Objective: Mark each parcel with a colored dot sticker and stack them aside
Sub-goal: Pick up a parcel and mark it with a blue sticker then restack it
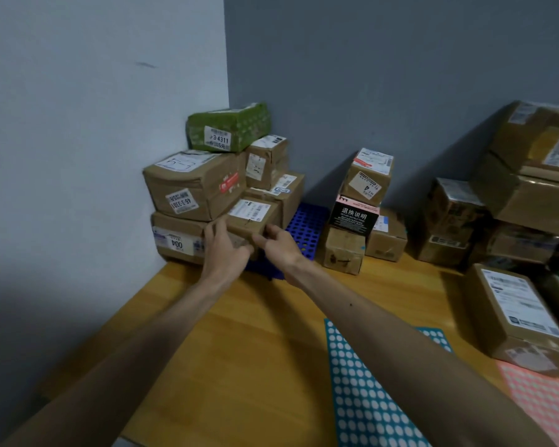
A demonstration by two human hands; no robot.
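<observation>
Left hand [221, 250] laid with fairly straight fingers against its near left side, right hand [276, 248] curled with thumb and fingers round its near right corner, a person steadies a small parcel [252, 217] at the front of the corner stack [194, 185]. The taped brown carton looks stiff and, for its size, probably light. It is best taken by two opposite sides, as the glossy tape may be slick. It sits low against the stacked boxes, over a blue perforated tray [305, 221]. Whether its weight already rests there cannot be told, and no dot sticker shows on its visible faces. Nearer on the wooden worktop [239, 333] lie a teal sticker sheet [368, 398] and a pink sticker sheet [542, 401].
</observation>
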